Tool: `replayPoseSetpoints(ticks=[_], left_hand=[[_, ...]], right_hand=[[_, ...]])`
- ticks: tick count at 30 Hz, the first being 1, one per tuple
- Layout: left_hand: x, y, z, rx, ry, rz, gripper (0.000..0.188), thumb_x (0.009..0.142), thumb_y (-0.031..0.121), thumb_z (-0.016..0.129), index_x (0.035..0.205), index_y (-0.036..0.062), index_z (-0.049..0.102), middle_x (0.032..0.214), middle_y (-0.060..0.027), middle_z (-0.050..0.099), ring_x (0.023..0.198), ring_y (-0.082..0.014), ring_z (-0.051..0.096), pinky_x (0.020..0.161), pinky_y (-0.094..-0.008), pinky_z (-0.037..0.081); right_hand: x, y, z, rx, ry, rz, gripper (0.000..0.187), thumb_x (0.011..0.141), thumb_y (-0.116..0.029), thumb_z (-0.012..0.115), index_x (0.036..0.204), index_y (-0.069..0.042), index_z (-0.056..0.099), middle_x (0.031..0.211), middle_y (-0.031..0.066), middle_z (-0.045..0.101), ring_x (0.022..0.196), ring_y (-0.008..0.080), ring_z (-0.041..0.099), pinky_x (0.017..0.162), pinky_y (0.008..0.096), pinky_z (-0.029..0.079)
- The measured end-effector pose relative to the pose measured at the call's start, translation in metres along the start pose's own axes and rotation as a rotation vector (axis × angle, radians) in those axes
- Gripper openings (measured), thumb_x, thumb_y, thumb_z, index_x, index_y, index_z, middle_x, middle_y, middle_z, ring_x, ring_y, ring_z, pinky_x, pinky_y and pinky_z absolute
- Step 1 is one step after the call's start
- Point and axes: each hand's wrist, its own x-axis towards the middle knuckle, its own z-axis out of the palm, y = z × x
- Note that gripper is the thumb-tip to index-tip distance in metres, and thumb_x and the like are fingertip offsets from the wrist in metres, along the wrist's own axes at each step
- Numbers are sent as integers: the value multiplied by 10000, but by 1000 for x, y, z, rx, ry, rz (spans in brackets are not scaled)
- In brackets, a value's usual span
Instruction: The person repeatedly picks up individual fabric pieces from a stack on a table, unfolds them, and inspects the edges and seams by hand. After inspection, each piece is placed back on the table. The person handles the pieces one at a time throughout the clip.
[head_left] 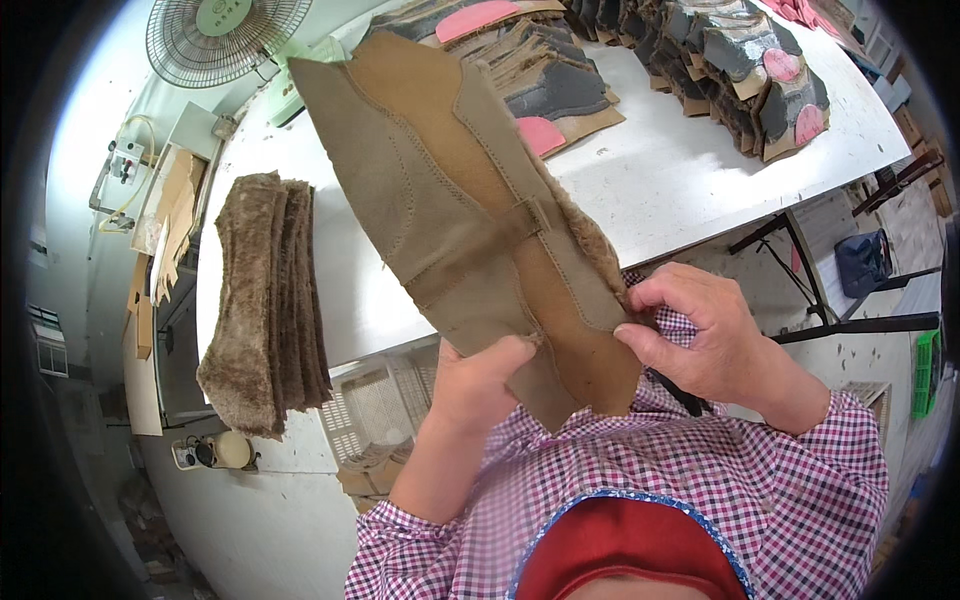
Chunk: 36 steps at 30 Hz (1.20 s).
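The left hand was closed on the lower left part of a brown stitched piece, thumb across its face; the fingers were hidden behind it, so their exact placing could not be confirmed. The right hand was partly curled, with thumb and forefinger pinching the piece's lower right edge. The piece was held up at a tilt before the person's body, above the near edge of the white bench. A lighter tan strip ran along its middle, and pile showed at its right edge. A stack of furry brown pieces lay at the bench's left; grey-faced pieces with pink patches lay farther back.
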Motion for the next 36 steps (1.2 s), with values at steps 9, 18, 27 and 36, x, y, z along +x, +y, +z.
replayPoseSetpoints(ticks=[9, 18, 27, 36], left_hand=[[-5, -6, 6, 116, 127, 53, 407, 835, -23, 630, 1227, -43, 523, 1170, -126, 603, 1030, -232, 619, 878, -374, 527], [3, -15, 3, 151, 197, 124, 426, 836, 23, 703, 1222, -23, 530, 1150, -110, 611, 1029, -198, 606, 886, -335, 509], [-1, -18, 12, 340, 168, 215, 451, 842, 75, 735, 1225, -26, 519, 1139, -95, 609, 1020, -182, 595, 882, -319, 495], [2, -20, 9, 298, 135, 156, 478, 832, 118, 755, 1223, -28, 524, 1143, -100, 611, 1026, -190, 597, 882, -320, 495]], right_hand=[[-5, -3, 4, 90, -53, 123, 143, 835, -84, 686, 886, 1, 583, 748, 120, 620, 616, 205, 602, 561, 312, 477], [-6, 22, 29, -23, 153, -40, 197, 783, -73, 744, 909, 13, 618, 816, 121, 626, 683, 240, 604, 590, 324, 496], [8, 4, 15, -131, 96, -132, 190, 733, -54, 760, 832, 6, 609, 740, 108, 585, 656, 266, 568, 558, 354, 464], [-1, 8, 21, 108, 154, -26, 137, 785, -26, 724, 848, 17, 610, 727, 98, 576, 578, 200, 545, 512, 314, 437]])
